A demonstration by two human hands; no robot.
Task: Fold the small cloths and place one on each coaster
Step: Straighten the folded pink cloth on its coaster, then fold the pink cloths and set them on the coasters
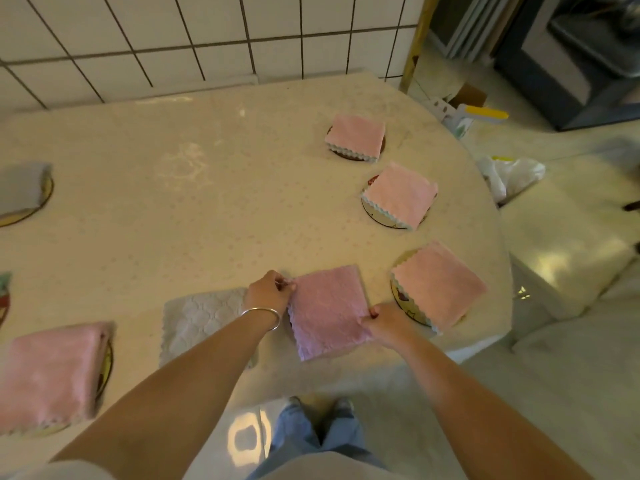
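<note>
Where the table [207,188] meets the tiled wall [173,39], its surface is bare; cloths lie along the right and near edges. Three pink folded cloths sit on coasters down the right edge: far cloth [355,136], middle cloth [400,195], near cloth [439,285]. A larger pink cloth [52,372] covers a coaster at the near left corner. A grey cloth [21,187] rests on a coaster at the left edge, though blur leaves its fold unclear. At the near edge, a white quilted cloth [197,323] lies flat, partly under the left forearm. Beside it lies the folded purple cloth [329,311], off any coaster. Left hand [268,292] pinches its far left corner, fingers closed. Right hand [386,322] pinches its right edge. A bangle [263,315] circles the left wrist.
</note>
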